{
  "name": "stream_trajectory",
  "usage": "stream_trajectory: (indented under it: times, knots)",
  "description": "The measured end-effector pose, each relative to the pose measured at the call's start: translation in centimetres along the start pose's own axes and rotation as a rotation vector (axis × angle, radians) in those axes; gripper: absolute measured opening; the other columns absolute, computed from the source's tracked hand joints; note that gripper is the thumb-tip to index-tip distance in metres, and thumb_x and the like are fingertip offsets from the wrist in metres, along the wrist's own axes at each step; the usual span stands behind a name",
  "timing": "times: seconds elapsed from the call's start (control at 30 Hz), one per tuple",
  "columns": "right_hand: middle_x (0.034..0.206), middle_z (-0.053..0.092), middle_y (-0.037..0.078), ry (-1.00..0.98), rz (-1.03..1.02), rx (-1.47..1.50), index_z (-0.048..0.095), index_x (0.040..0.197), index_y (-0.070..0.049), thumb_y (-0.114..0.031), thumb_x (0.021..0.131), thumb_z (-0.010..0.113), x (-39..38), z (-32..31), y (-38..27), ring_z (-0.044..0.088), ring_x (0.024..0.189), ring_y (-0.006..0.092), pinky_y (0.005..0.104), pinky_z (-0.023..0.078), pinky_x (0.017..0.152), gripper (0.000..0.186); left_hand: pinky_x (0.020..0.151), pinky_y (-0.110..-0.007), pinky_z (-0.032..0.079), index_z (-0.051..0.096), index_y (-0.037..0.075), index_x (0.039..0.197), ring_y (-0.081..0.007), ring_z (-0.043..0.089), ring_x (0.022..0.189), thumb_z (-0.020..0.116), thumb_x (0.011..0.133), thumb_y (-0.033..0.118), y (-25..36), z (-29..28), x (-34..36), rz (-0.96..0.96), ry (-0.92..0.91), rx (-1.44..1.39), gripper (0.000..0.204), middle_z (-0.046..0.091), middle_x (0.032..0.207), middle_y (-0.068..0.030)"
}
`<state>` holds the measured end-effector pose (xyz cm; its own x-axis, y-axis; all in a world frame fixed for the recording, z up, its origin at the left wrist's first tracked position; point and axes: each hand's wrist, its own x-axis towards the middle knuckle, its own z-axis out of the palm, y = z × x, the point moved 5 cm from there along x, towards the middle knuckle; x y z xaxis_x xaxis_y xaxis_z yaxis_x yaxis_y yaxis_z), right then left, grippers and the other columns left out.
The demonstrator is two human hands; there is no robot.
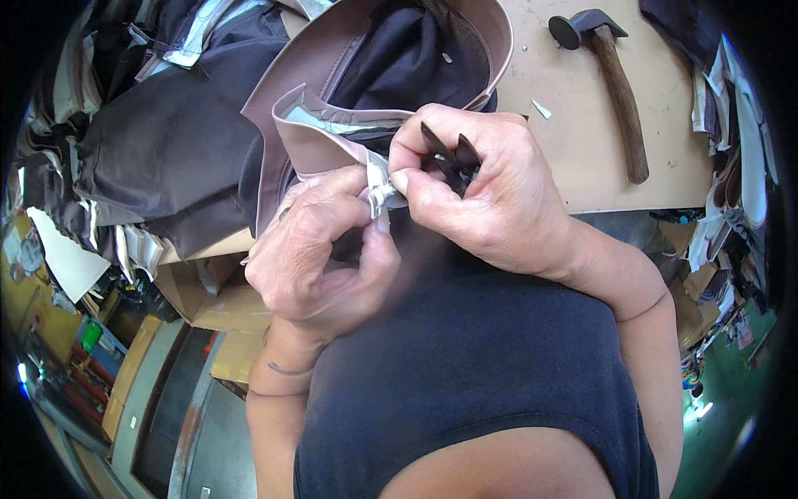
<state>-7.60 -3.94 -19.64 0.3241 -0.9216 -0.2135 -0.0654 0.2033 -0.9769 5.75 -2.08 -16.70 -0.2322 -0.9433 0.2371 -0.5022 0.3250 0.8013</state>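
A mauve leather-like bag part (314, 146) with a dark lining and a zipper lies on the table's near side, its curved band standing up in a loop. My left hand (312, 249) is closed on the near end of this part, beside a crumpled whitish backing strip (379, 185). The thumb and index finger of my right hand (507, 191) pinch the same strip from the other side. Dark thread snips (453, 158) rest in my right hand, held by the curled fingers with their blades pointing up and left. The fingertips hide part of the strip.
On the beige tabletop (582, 166) a hammer (619, 100) with a wooden handle lies at right, near a small white scrap (541, 109). Dark bag pieces (174, 158) are heaped at left. Stacked pieces (731, 141) hang at the far right. A cardboard box (224, 308) stands below the table.
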Motion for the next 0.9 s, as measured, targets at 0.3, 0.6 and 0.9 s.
stream_trajectory:
  times: [0.3,0.6,0.9]
  knots:
    - [0.061,0.052,0.014,0.191,-0.328,-0.577,0.048,0.067,0.000,0.000,0.064,0.057,-0.5,-2.4,-0.1,0.054,0.053,0.0292,0.0340,0.043,0.050,0.010,0.068,-0.029,0.050,0.053,-0.002,0.076,-0.0209,0.063,0.069,0.060,0.062,-0.009,-0.3,-1.6,0.0,-0.074,0.107,-0.210,0.017,0.063,0.081,-0.0186]
    - [0.083,0.057,0.015,0.445,0.161,-0.980,0.053,0.086,0.000,-0.009,0.076,0.059,-4.9,-12.1,5.4,0.057,0.074,0.0292,0.0351,0.045,0.066,0.014,0.071,-0.024,0.048,0.057,-0.001,0.076,-0.0145,0.061,0.075,0.069,0.064,-0.006,-1.0,-1.9,2.8,-0.152,-0.071,-0.246,0.017,0.062,0.074,-0.0073]
    - [0.081,0.055,0.011,0.525,0.054,-0.988,0.052,0.091,-0.001,-0.017,0.078,0.062,-4.8,-12.1,0.4,0.057,0.076,0.0255,0.0306,0.046,0.071,0.022,0.072,-0.024,0.048,0.054,0.000,0.080,-0.0128,0.061,0.075,0.065,0.068,-0.008,-0.6,-2.2,3.5,-0.168,-0.082,-0.346,0.019,0.060,0.074,-0.0046]
